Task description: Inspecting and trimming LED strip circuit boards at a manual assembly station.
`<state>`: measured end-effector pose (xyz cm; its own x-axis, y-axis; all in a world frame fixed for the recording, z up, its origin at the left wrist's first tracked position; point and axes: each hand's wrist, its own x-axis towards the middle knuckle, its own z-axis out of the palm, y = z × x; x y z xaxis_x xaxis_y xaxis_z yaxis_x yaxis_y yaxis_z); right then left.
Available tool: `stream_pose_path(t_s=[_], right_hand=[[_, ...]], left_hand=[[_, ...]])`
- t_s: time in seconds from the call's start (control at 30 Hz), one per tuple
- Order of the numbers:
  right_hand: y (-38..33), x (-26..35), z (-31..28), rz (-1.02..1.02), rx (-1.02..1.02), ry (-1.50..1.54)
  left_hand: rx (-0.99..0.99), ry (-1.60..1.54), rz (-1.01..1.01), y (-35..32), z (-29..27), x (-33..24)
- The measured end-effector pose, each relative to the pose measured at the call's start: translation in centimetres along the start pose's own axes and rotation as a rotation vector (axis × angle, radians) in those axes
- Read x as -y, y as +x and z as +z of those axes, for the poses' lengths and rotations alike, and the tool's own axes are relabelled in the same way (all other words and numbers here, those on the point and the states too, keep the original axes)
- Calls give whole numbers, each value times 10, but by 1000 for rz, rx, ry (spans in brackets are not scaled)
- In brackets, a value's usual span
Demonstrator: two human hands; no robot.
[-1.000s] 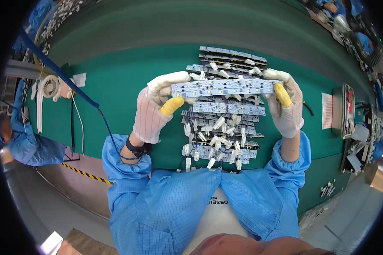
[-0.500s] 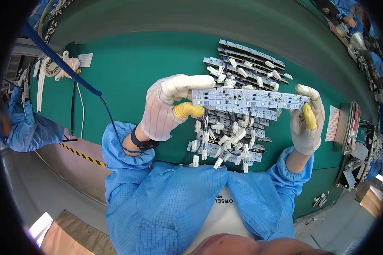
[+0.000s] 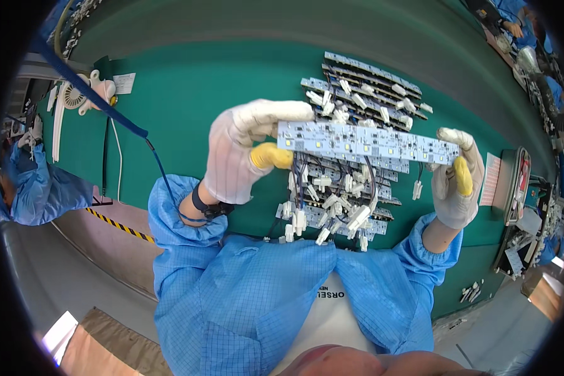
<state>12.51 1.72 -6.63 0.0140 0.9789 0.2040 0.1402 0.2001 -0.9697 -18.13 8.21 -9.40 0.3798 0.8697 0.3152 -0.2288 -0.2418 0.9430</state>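
Note:
A long white LED circuit board (image 3: 368, 143) is held up level between my two gloved hands, its face with yellow LEDs and small parts toward me. My left hand (image 3: 247, 150) pinches its left end, index finger along the top and yellow-tipped thumb beneath. At the right end, my right hand (image 3: 455, 175) grips the board between fingers and yellow-tipped thumb. Dark wires with white connectors hang below it. Behind and under it lies a stack of similar circuit boards (image 3: 373, 69) with many white connectors (image 3: 359, 218), partly hidden by the held board.
On the left of the green table (image 3: 169, 81) are a small white fan (image 3: 84, 93), a paper slip (image 3: 124, 83) and a cable. A coiled blue cord (image 3: 94, 94) runs to my left wrist. A metal tray (image 3: 517, 188) stands at right. Another person in blue (image 3: 41, 182) works at far left.
The held board has come slightly up and nearer, its right end a little lower than its left. Its wires and a connector now hang more visibly below it.

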Motion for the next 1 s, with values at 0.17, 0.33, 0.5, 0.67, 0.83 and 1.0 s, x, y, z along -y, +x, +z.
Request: stream_pose_path(t_s=[0.17,0.33,0.5,0.67,0.83,1.0], right_hand=[[-2,0,4,-48,-70,42],[-3,-3,-1,-132,-1,-152],[-2,8,-4,-57,114,23],[-9,14,-1,103,26,187],[-10,15,2,121,43,339],[-10,22,2,115,28,178]], left_hand=[[-6,42,5,-1,-2,-1],[-19,46,36,-2,-4,4],[-87,62,2,-1,-4,6],[-163,234,110,-3,0,15],[-97,199,112,1,-6,15],[-133,244,134,4,-5,18]])
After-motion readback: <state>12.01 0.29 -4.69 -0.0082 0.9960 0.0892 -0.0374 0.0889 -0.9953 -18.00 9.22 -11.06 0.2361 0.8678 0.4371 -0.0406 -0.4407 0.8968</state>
